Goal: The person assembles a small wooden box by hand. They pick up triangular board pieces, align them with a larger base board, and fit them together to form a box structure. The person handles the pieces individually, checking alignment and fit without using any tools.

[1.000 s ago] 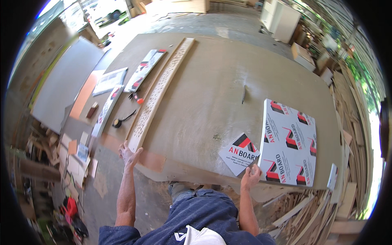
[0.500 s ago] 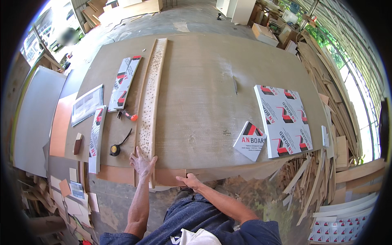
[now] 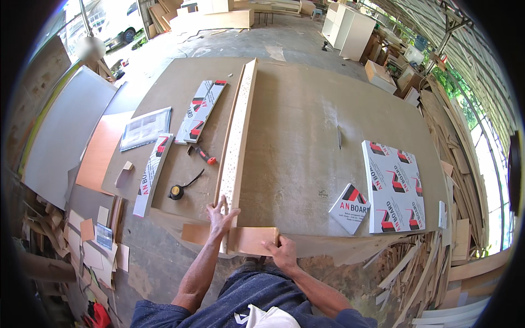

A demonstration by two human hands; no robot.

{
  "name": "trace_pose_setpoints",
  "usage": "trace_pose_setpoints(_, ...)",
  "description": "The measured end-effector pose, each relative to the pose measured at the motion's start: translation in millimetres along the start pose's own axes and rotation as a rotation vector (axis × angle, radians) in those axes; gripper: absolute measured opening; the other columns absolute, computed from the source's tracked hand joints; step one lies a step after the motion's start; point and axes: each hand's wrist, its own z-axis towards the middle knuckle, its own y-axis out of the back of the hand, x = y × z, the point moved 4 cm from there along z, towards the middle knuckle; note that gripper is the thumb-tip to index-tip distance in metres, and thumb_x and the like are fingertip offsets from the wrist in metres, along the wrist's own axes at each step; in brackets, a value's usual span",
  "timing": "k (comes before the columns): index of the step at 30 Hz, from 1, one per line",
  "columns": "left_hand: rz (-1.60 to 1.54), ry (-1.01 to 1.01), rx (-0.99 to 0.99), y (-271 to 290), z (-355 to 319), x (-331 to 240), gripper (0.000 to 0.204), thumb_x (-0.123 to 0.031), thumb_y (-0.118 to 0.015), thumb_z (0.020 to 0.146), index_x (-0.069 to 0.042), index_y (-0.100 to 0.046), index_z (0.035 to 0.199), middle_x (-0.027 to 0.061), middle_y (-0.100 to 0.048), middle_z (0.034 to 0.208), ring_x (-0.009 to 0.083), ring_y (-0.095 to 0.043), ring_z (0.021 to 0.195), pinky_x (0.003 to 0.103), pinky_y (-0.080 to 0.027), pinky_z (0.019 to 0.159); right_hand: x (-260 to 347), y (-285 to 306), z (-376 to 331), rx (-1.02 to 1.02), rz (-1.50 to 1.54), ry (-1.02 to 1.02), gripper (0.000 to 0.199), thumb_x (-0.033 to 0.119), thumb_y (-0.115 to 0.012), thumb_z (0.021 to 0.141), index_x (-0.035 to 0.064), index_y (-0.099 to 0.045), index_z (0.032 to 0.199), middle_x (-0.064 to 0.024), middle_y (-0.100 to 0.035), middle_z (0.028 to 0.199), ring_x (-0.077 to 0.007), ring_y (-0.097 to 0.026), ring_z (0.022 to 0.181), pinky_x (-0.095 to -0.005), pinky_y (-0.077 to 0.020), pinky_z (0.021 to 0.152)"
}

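Observation:
A long pale board (image 3: 239, 131) drilled with rows of holes lies lengthwise on the big brown worktable (image 3: 295, 136). My left hand (image 3: 220, 214) presses flat on its near end, fingers spread. Across that near end lies a short brown wooden piece (image 3: 240, 239), along the table's front edge. My right hand (image 3: 281, 251) grips the right end of this piece.
A black tape measure (image 3: 176, 191) and a red-handled tool (image 3: 203, 154) lie left of the board. White printed panels lie at the left (image 3: 199, 111) and at the right (image 3: 395, 186). Wood scraps (image 3: 421, 273) pile up beside the table; offcuts litter the floor at left (image 3: 93, 240).
My view has swung left, centring on the long board. My right hand came over from the white panels to the brown piece. My left hand settled on the board's near end.

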Motion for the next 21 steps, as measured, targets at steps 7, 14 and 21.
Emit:
trace_pose_setpoints(7,-0.128,-0.036,0.259,-78,-62,-34,0.096,-0.060,-0.083,0.074,-0.011,-0.053,0.151,0.0239,-0.034,0.141,0.0409,-0.029,0.139,0.054,-0.024,0.120,34,80,-66,-0.205,-0.322,0.224,0.040,0.034,-0.078,0.083,-0.0029,-0.064,0.081,-0.0204,-0.062,0.065,-0.0323,-0.063,0.058,-0.0416,-0.0481,0.057)
trace_pose_setpoints(14,-0.240,-0.231,0.574,-132,-42,-58,0.067,-0.054,-0.071,0.092,-0.004,-0.066,0.137,0.0254,-0.056,0.132,0.0354,-0.052,0.127,0.048,-0.043,0.108,76,107,-96,-0.293,-0.498,0.368,0.037,0.031,-0.078,0.084,0.0018,-0.057,0.072,-0.0169,-0.058,0.059,-0.0307,-0.060,0.051,-0.0401,-0.0458,0.051)
trace_pose_setpoints(21,0.309,-0.036,-0.602,-9,224,-10,0.059,-0.045,-0.074,0.089,0.005,-0.060,0.116,0.0229,-0.066,0.114,0.0397,-0.068,0.099,0.049,-0.057,0.083,72,111,-93,-0.358,-0.453,0.367,0.041,0.038,-0.072,0.092,0.0058,-0.057,0.071,-0.0136,-0.059,0.059,-0.0340,-0.062,0.053,-0.0430,-0.0470,0.050)
